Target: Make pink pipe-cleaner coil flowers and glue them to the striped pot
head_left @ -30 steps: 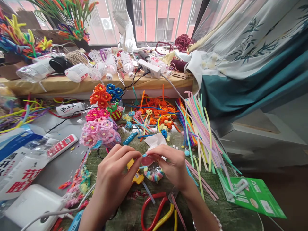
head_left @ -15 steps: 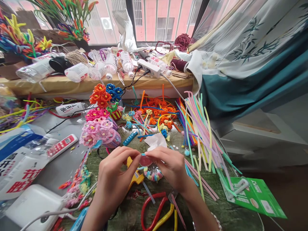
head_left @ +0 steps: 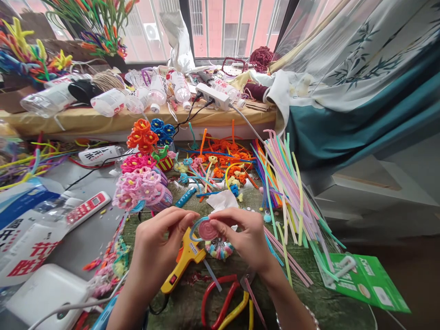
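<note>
The left hand (head_left: 154, 259) and right hand (head_left: 245, 243) pinch a pink coiled pipe-cleaner disc (head_left: 207, 231) between their fingertips; a yellow plastic glue gun (head_left: 182, 261) lies at 6 o'clock.

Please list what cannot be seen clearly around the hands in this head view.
Head view:
- Pink disc: back hidden by the fingers.
- Glue gun: nozzle end hidden by the left hand.
- Pastel coil: far side hidden by the right hand.
- Scissors: handles cut off by the bottom edge.
</note>
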Available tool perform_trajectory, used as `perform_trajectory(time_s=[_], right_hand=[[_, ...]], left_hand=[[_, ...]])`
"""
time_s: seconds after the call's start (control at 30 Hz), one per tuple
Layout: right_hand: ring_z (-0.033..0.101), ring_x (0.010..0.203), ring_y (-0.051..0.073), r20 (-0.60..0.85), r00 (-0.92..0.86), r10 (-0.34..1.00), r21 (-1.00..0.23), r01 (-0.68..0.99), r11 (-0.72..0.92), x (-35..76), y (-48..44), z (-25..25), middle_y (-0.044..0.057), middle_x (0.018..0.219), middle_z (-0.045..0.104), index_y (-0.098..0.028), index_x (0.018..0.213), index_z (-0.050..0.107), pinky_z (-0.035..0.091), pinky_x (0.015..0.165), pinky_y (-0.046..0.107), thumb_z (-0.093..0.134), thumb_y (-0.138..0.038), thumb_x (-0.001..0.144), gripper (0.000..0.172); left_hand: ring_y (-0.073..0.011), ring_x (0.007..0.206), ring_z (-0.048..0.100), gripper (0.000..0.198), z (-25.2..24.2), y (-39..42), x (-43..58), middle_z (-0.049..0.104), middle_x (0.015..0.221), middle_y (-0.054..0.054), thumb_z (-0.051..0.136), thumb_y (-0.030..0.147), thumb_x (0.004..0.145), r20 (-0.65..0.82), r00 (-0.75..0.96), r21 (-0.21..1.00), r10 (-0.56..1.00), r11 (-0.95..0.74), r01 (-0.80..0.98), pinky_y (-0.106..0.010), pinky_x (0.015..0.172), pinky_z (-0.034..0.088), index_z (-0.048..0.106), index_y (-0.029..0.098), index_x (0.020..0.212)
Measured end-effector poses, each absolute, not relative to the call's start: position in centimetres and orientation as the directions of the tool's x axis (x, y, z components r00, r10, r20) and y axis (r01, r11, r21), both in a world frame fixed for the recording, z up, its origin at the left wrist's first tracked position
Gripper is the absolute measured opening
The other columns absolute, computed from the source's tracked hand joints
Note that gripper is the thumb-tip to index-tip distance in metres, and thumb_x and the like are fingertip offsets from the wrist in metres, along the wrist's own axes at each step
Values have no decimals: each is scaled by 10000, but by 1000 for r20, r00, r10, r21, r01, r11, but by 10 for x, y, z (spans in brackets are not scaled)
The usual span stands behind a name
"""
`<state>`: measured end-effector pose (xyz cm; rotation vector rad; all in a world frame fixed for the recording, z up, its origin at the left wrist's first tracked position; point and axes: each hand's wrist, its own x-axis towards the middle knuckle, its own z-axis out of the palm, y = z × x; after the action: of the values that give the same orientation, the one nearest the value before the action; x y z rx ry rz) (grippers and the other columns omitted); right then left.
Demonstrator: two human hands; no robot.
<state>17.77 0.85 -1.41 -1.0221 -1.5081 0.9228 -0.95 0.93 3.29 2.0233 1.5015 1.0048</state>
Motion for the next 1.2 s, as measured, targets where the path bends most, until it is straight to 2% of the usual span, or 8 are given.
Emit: perform_trajectory(time_s=[0.13, 0.3, 0.5, 0.57, 0.63, 0.7, 0.93, 1.2], right_hand=[[740, 696, 171, 291, -86, 953, -948, 111, 299, 177, 8, -14, 44, 831, 798, -179, 903, 787, 587, 652, 240, 722, -193, 878, 71], [726, 665, 172, 251, -83, 964, -962, 86, 258, 177, 9, -16, 36, 814, 791, -192, 900, 788, 582, 597, 247, 720, -238, 883, 84], [701, 567, 163, 210, -43, 977, -977, 35, 212, 177, 11, -19, 38, 780, 783, -200, 893, 784, 577, 525, 253, 725, -270, 877, 92], [683, 521, 155, 190, -30, 981, -982, 7, 190, 176, 11, -19, 34, 753, 775, -200, 886, 781, 571, 493, 250, 732, -270, 869, 87], [683, 515, 152, 174, -18, 985, -985, -22, 174, 176, 10, -18, 31, 740, 770, -198, 879, 776, 574, 489, 242, 736, -259, 863, 74], [690, 528, 151, 165, -14, 986, -986, -37, 165, 175, 10, -17, 31, 747, 772, -199, 880, 772, 578, 491, 232, 735, -253, 863, 67], [701, 572, 156, 231, 21, 973, -973, 21, 230, 171, 7, -18, 38, 791, 774, -199, 889, 751, 598, 542, 246, 733, -249, 863, 59], [680, 513, 147, 152, -12, 988, -979, -138, 149, 169, 7, -19, 16, 709, 736, -200, 865, 723, 597, 480, 235, 751, -315, 854, 119]], left_hand=[[-128, 578, 664, 267, 32, 10, -11, 715, 649, 30, 563, 344, 941, 270, 117, 730, 956, -283, 623, -207, 545, 482, 773, 221, 831], [-139, 628, 672, 219, 29, 9, -11, 705, 686, 26, 582, 360, 915, 244, 21, 763, 970, -205, 613, -212, 600, 507, 730, 214, 848], [-86, 446, 494, 349, 22, 1, -11, 534, 513, 70, 531, 315, 949, 348, -76, 705, 935, -207, 678, -207, 477, 388, 580, 213, 620], [-91, 488, 533, 340, 18, -3, -11, 588, 558, 55, 548, 309, 956, 381, -40, 647, 924, -236, 725, -212, 520, 406, 601, 207, 636], [-107, 556, 584, 213, 15, -5, -10, 669, 671, 32, 606, 320, 933, 387, 16, 620, 922, -273, 736, -219, 566, 441, 679, 207, 767], [-118, 584, 608, 131, 13, -7, -8, 708, 741, 21, 656, 329, 906, 372, 48, 651, 927, -297, 698, -225, 583, 473, 715, 216, 877], [-140, 582, 674, 111, 12, -13, 5, 741, 682, 24, 728, 313, 833, 185, -106, 884, 977, -118, 452, -207, 556, 538, 750, 219, 778], [-142, 564, 665, 125, 16, -12, 9, 733, 639, 14, 769, 333, 787, 27, -162, 956, 986, 22, 291, -197, 522, 545, 779, 209, 784]])
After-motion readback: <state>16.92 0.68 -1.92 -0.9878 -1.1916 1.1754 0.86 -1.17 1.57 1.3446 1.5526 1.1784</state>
